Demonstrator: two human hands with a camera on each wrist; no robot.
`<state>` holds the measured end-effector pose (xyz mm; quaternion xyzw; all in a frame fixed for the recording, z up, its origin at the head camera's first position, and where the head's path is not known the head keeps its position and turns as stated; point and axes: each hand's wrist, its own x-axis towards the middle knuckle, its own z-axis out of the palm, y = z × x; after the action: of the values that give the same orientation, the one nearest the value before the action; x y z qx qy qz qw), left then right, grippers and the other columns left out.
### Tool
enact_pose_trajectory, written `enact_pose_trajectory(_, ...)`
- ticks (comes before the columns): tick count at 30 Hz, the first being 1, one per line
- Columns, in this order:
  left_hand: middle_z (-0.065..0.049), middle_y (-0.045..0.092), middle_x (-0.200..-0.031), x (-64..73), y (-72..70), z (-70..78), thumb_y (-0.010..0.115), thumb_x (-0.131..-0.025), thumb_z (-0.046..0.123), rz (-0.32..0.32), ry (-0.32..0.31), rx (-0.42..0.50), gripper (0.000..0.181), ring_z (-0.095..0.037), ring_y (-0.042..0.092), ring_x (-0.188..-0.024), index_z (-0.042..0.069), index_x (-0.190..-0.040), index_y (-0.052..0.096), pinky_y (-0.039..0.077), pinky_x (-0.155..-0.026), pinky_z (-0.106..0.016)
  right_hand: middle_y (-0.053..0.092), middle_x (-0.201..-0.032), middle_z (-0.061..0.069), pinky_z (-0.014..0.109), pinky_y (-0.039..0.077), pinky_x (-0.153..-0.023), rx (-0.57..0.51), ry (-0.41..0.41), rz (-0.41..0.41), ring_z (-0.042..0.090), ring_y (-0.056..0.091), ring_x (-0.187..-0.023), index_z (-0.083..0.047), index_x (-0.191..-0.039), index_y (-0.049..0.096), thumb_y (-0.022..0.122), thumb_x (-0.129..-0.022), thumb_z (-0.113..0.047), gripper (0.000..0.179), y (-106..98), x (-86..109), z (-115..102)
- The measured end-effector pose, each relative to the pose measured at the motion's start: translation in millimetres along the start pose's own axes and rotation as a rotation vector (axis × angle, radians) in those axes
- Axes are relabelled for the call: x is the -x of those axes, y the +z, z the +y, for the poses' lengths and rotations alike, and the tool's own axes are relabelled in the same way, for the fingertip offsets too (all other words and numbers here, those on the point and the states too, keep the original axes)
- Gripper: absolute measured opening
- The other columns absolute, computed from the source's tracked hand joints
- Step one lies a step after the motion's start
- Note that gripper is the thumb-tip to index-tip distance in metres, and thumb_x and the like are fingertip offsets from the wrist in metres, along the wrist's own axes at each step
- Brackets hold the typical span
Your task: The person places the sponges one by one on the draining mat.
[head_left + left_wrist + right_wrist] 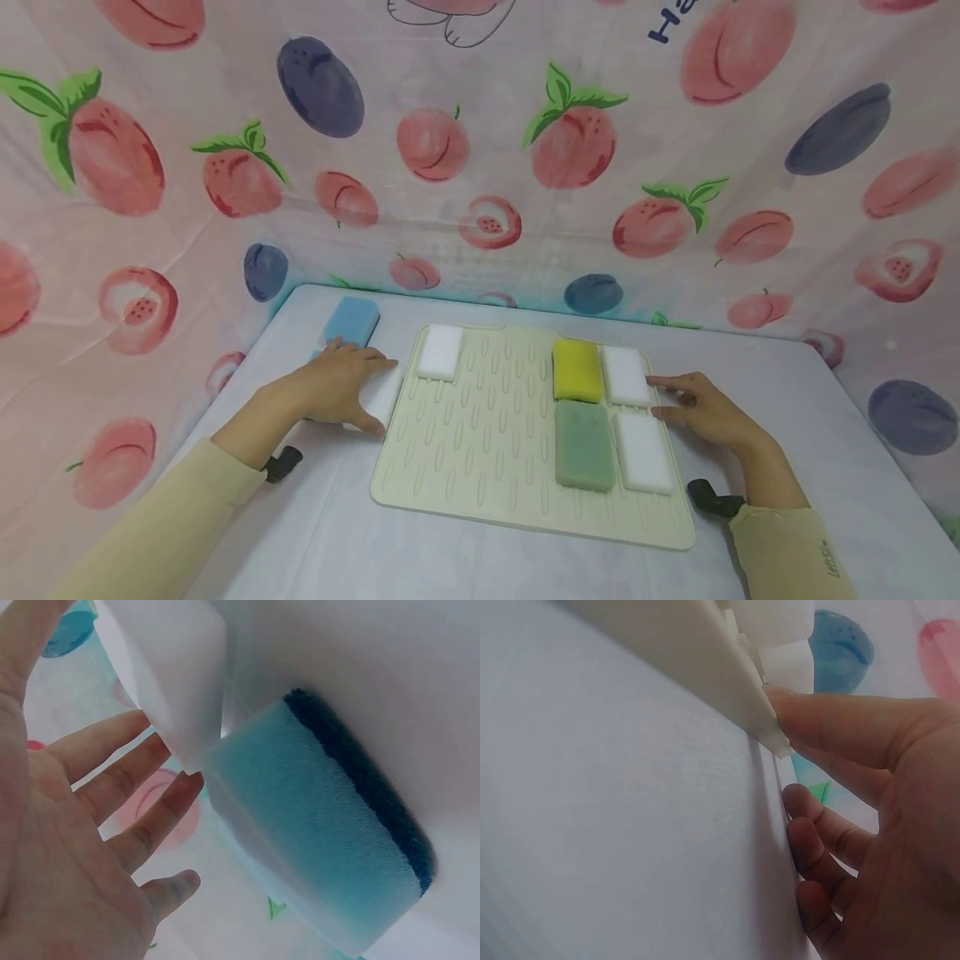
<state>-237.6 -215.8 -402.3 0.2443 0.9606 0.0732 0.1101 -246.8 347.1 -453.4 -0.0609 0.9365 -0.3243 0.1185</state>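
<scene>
My left hand (333, 383) reaches over a white sponge (386, 392) lying beside the left edge of the pale ribbed mat (487, 425), its thumb and fingers spread. In the left wrist view, the fingertips come right up to the white sponge (176, 675), and a blue sponge (307, 810) with a dark scouring side lies next to it. At the mat's right edge is my right hand (708, 408), thumb and index finger extended toward two white sponges, an upper one (627, 377) and a lower one (645, 454). Its thumb meets the mat's rim (772, 724) in the right wrist view.
On the mat, a yellow sponge (577, 371) lies above a green sponge (585, 446), left of the white pair. Another white sponge (441, 352) occupies the upper left corner. A blue sponge (352, 321) lies behind my left hand. A fruit-print cloth (525, 250) hangs behind the table.
</scene>
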Motion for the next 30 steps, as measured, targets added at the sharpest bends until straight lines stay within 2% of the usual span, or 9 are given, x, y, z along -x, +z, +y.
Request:
enact_pose_trajectory(21, -0.012, 0.054, -0.152, 2.4, -8.4, 10.5, 0.09, -0.07, 0.06, 0.026, 0.012, -0.005, 0.103, -0.043, 0.045, -0.143, 0.01, -0.151, 0.053, 0.01, -0.125, -0.071, 0.044, -0.14, 0.025, 0.055, 0.045, -0.095, -0.007, 0.01, 0.002, 0.039, 0.044, -0.12, -0.01, -0.149, 0.057, 0.077, -0.093, -0.032, 0.064, 1.3, -1.3, 2.7)
enact_pose_trajectory(30, -0.012, 0.054, -0.152, 3.0, -11.5, 13.7, 0.09, -0.07, 0.059, 0.025, 0.014, 0.005, 0.102, -0.044, 0.044, -0.144, 0.009, -0.151, 0.053, 0.015, -0.127, -0.067, 0.044, -0.14, 0.026, 0.053, 0.045, -0.094, -0.018, 0.017, -0.003, 0.039, 0.044, -0.12, -0.009, -0.15, 0.056, 0.077, -0.092, -0.031, 0.065, 1.4, -1.1, 2.3)
